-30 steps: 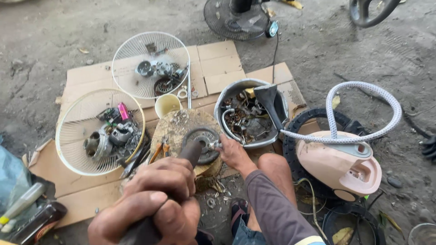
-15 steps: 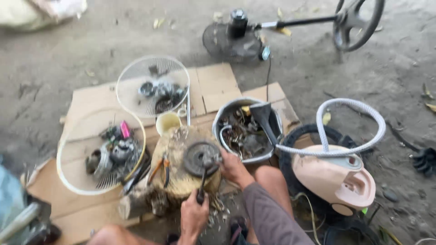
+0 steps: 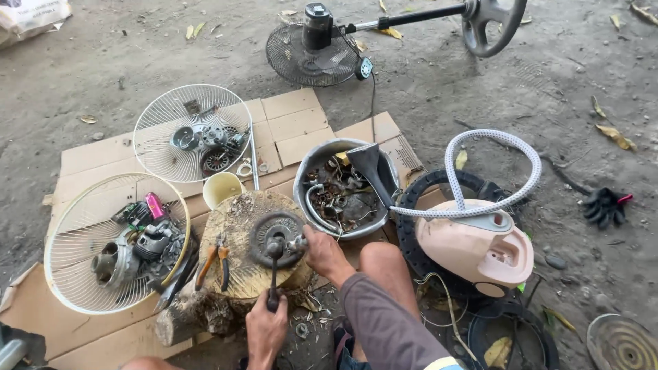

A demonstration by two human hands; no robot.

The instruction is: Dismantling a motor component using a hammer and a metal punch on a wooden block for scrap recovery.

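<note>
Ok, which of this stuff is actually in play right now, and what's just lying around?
In play: left hand, hammer, right hand, round motor part, wooden stump.

Lying about: pliers, metal bowl of scrap, two fan guards, pink appliance, black glove.

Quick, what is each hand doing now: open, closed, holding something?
Left hand: closed on a hammer handle.
Right hand: closed on a small metal part on the round motor piece.

Head camera, single view: worn on the person's head, looks steeply down and forward over the wooden stump [image 3: 240, 274] and flattened cardboard [image 3: 301, 123] on the ground. Close range; both hands enter at the bottom edge. Far edge reaches the black fan [image 3: 312, 51]. No second view.
</note>
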